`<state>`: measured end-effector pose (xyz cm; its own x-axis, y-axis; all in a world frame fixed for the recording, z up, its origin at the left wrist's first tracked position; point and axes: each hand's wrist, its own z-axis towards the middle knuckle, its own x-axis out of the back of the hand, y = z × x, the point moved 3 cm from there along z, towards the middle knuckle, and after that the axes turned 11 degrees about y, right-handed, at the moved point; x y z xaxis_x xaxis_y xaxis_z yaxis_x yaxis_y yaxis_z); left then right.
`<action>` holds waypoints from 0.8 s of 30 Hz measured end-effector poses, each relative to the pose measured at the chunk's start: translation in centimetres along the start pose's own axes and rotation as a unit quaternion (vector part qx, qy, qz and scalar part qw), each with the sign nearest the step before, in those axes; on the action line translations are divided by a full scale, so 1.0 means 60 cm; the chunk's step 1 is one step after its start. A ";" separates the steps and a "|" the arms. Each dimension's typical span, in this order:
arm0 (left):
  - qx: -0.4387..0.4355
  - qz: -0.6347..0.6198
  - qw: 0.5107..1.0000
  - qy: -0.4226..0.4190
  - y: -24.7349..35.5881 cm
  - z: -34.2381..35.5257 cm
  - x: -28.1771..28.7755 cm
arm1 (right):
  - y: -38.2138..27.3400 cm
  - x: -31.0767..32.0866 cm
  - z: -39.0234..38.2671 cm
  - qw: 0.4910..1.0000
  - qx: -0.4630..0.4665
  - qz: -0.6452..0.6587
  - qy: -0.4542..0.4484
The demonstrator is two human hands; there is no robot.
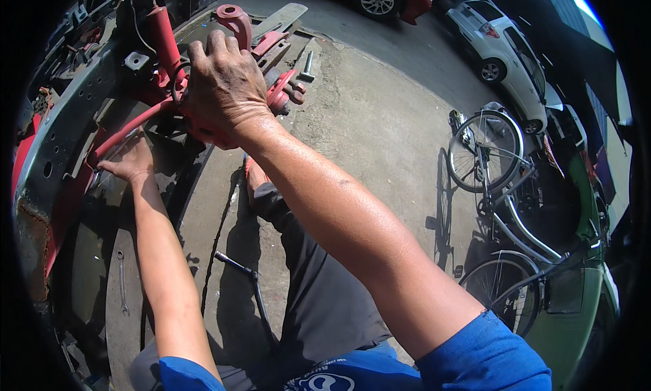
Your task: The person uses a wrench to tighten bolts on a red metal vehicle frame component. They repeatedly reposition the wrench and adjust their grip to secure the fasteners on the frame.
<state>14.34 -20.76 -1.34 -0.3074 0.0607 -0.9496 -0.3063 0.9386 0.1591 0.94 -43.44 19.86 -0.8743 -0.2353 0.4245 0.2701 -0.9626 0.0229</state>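
Note:
My right hand point(227, 83) is closed over a red-painted metal suspension part point(210, 130), fingers curled around its top and knuckles up. The hand covers most of that part. Lower and to the left, my left hand point(135, 157) lies with its thumb apart, under a red bar point(139, 120) that slopes down from the part. Shadow and the bar partly hide its fingers. Behind the bar stands a red cylinder point(163, 38) that looks like a shock absorber. A dark steel chassis rail point(57, 133) with holes runs along the left.
A combination wrench point(123, 282) lies on a board, and a long-handled socket wrench point(254, 282) near my leg. Beyond my right hand are a large bolt point(308, 67) and red metal parts point(234, 22). A bicycle point(498, 208) lies at right; a white car point(505, 52) stands behind.

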 end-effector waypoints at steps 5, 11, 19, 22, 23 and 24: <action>-0.052 0.053 0.996 0.041 -0.021 0.016 -0.027 | 0.001 -0.007 -0.002 1.000 0.004 0.003 0.014; -0.048 0.069 0.996 0.041 -0.016 0.009 -0.027 | 0.002 -0.012 0.000 1.000 0.017 -0.012 0.014; -0.033 0.038 0.997 0.054 -0.018 0.023 -0.024 | -0.032 -0.008 0.018 0.998 -0.024 -0.054 0.030; 0.002 0.043 0.997 0.063 -0.023 0.012 -0.015 | -0.005 0.012 0.035 0.970 -0.127 -0.065 -0.195; -0.005 0.041 0.998 0.037 -0.023 0.012 -0.017 | 0.023 -0.009 0.047 0.977 -0.095 -0.076 -0.174; 0.003 0.045 0.997 0.055 -0.027 0.010 -0.012 | 0.030 -0.005 0.058 0.980 -0.079 -0.098 -0.156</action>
<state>15.62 -22.12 -1.05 -0.4313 0.1074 -0.8958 -0.2671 0.9332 0.2405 3.09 -44.63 22.95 -0.7305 -0.0144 0.6828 0.0211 -0.9998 0.0015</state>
